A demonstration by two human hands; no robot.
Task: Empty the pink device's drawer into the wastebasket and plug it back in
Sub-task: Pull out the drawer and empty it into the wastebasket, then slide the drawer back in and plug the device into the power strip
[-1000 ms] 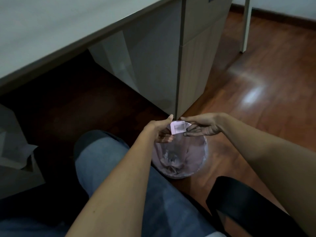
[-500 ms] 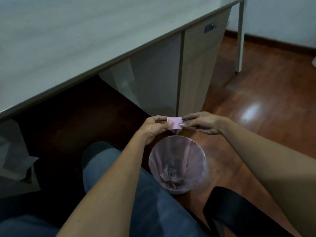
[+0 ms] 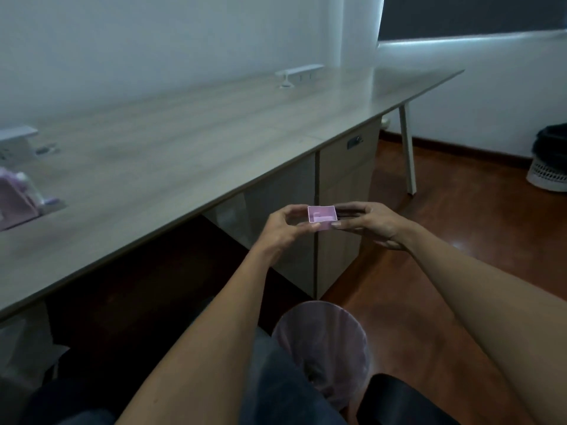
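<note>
A small pink drawer (image 3: 322, 217), open side up and looking empty inside, is held level between both hands in front of the desk edge. My left hand (image 3: 283, 230) pinches its left end, and my right hand (image 3: 366, 223) grips its right end with fingers stretched along the far side. Below them on the floor stands the wastebasket (image 3: 322, 342), lined with a pinkish bag, between my knee and a black chair part. The pink device (image 3: 17, 197) sits blurred on the desk at the far left.
A long wooden desk (image 3: 184, 142) runs from left to far right, with a cabinet (image 3: 343, 191) under it. White socket bars (image 3: 299, 72) stand on the desk. A second bin (image 3: 549, 167) with a black bag sits at the right wall on the wooden floor.
Both hands have lifted the drawer up and away from the wastebasket and turned it open side up. The view has tilted up, bringing the desk top and the pink device into sight.
</note>
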